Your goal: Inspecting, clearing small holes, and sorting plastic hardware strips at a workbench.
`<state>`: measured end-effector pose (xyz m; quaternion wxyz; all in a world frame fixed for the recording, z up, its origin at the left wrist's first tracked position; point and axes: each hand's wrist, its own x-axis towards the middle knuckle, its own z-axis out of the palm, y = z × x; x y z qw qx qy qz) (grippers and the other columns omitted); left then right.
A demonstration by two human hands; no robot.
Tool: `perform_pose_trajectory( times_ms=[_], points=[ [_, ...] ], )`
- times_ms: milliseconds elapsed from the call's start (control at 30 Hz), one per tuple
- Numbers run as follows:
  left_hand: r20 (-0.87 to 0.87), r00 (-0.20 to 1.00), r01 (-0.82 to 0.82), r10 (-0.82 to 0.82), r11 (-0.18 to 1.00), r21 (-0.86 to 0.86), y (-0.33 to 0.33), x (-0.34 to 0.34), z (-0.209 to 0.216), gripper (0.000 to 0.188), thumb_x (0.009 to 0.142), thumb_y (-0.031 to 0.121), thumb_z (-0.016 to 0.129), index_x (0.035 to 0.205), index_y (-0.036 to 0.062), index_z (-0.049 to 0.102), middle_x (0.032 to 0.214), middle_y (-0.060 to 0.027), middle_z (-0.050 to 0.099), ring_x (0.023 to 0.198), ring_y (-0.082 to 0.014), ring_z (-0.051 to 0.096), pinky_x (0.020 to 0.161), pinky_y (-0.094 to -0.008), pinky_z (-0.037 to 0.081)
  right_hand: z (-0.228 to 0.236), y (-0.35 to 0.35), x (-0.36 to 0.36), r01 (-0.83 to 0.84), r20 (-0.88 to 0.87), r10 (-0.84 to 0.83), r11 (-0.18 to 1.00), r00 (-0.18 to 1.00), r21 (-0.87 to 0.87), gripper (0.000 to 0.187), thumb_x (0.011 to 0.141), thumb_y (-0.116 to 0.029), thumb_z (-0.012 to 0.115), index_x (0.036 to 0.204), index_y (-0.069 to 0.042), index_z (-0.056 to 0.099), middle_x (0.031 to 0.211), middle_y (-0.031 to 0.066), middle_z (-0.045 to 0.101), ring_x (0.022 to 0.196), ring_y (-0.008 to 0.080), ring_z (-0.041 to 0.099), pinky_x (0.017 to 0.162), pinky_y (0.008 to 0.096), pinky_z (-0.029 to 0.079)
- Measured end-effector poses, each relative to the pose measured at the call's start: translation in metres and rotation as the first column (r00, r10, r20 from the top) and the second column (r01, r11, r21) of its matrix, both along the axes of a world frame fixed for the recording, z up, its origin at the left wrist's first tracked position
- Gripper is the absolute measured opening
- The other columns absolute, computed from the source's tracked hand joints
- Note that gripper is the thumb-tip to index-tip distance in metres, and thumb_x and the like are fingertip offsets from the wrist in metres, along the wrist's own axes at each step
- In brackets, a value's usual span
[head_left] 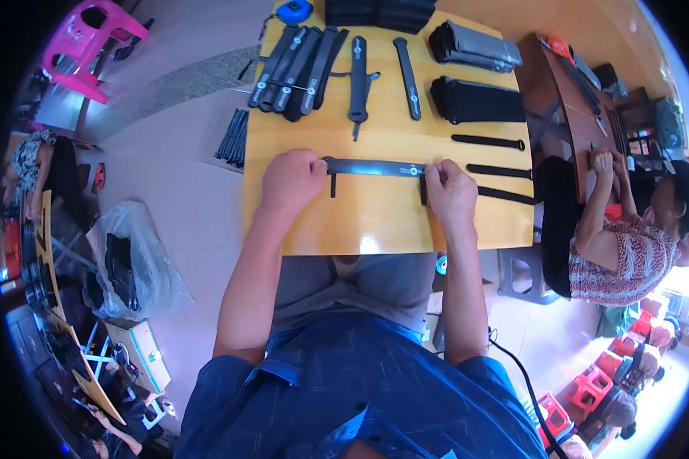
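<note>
Stretched between my two hands, just above the near half of the yellow table [344,222], is a dark grey strap [371,167] with a small white print near its right end. My left hand [291,182] is closed on its left end, and my right hand [452,193] pinches the right end between thumb and fingers. A short narrow black piece [333,186] hangs below the strap beside my left hand; another black piece [423,191] shows beside my right fingers. To the right of my right hand lie several thin black straps [500,170], spread apart.
Farther back lie bundled straps [298,73], a strap with narrow bands [358,80], a single strap [408,80], a grey stack [475,47] and a black stack [478,101]. A blue tape measure [294,11] sits at the far left. A co-worker [620,256] sits right.
</note>
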<state>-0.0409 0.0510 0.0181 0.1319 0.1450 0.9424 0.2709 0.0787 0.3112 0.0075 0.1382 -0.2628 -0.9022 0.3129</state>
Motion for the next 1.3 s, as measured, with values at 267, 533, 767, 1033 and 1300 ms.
perform_pose_trajectory(
  times_ms=[267, 533, 767, 1033, 1300],
  points=[
    [0.022, 0.999, 0.028, -0.027, 0.999, -0.032, -0.01, -0.001, 0.001, 0.028, 0.094, 0.032, 0.065, 0.088, 0.0066, 0.075, 0.088, -0.0178, 0.073, 0.087, -0.0398, 0.071, 0.079, -0.0511, 0.056, -0.008, 0.005, 0.001, 0.006, 0.023, -0.006, 1.0, 1.0, 0.014, 0.026, 0.092, -0.027, 0.073, 0.094, -0.001, 0.07, 0.075, 0.0185, 0.072, 0.072, 0.0387, 0.071, 0.072, 0.0444, 0.057],
    [-0.318, 0.948, 0.111, -0.02, 0.956, 0.27, -0.037, 0.035, 0.021, 0.03, 0.097, 0.022, 0.062, 0.12, 0.0041, 0.068, 0.113, -0.0186, 0.073, 0.107, -0.0383, 0.069, 0.093, -0.0473, 0.055, 0.028, -0.034, 0.015, -0.023, -0.192, 0.076, 0.963, 0.978, 0.268, 0.041, 0.092, -0.021, 0.072, 0.127, -0.002, 0.059, 0.105, 0.0183, 0.072, 0.094, 0.0358, 0.072, 0.084, 0.0463, 0.057],
    [-0.337, 0.78, 0.53, -0.527, 0.843, -0.091, -0.008, 0.053, 0.001, 0.073, 0.098, 0.025, 0.061, 0.16, -0.0014, 0.033, 0.169, -0.0188, 0.029, 0.159, -0.0344, 0.021, 0.129, -0.0486, 0.019, 0.01, -0.078, 0.019, -0.547, 0.16, 0.545, 0.684, 0.823, 0.482, 0.065, 0.103, -0.038, 0.056, 0.157, -0.005, 0.042, 0.166, 0.0144, 0.036, 0.156, 0.0333, 0.029, 0.125, 0.0563, 0.025],
    [-0.271, 0.776, 0.562, -0.569, 0.819, -0.111, -0.009, 0.052, -0.019, 0.084, 0.1, 0.047, 0.06, 0.163, 0.0013, 0.029, 0.172, -0.0172, 0.024, 0.161, -0.0326, 0.017, 0.13, -0.0517, 0.016, -0.01, -0.051, 0.033, -0.537, 0.26, 0.472, 0.778, 0.842, 0.327, 0.078, 0.104, -0.059, 0.046, 0.164, -0.009, 0.032, 0.172, 0.0107, 0.027, 0.16, 0.0317, 0.022, 0.127, 0.0565, 0.02],
    [-0.229, 0.791, 0.544, -0.568, 0.823, -0.161, -0.01, 0.051, -0.013, 0.089, 0.098, 0.056, 0.06, 0.163, 0.0041, 0.03, 0.172, -0.0135, 0.025, 0.161, -0.0285, 0.018, 0.131, -0.0478, 0.015, -0.011, -0.023, 0.05, -0.42, 0.302, 0.319, 0.824, 0.899, 0.381, 0.081, 0.103, -0.063, 0.045, 0.165, -0.013, 0.031, 0.173, 0.0111, 0.025, 0.16, 0.0318, 0.021, 0.127, 0.0574, 0.021]
  ],
)
